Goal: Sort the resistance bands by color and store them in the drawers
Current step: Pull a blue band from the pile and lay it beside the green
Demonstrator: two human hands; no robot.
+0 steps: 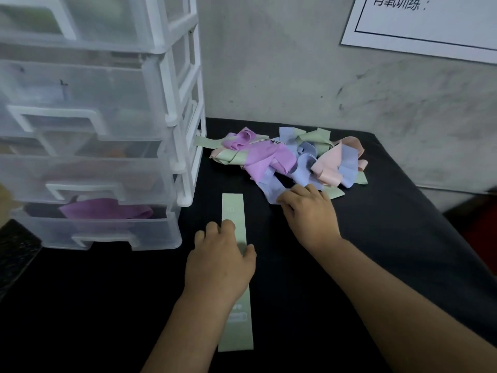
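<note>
A flat pale green band lies lengthwise on the black table in front of me. My left hand rests on its middle, fingers curled over it. A tangled pile of purple, blue, pink and green bands sits further back. My right hand reaches into the pile's near edge and its fingertips take hold of a light blue band. At the left stands a clear plastic drawer unit. Its lowest drawer is pulled out and holds a purple band.
The black table runs to a grey wall behind the pile. A white paper sign hangs on the wall at the upper right. The table's right edge drops off near a dark red area.
</note>
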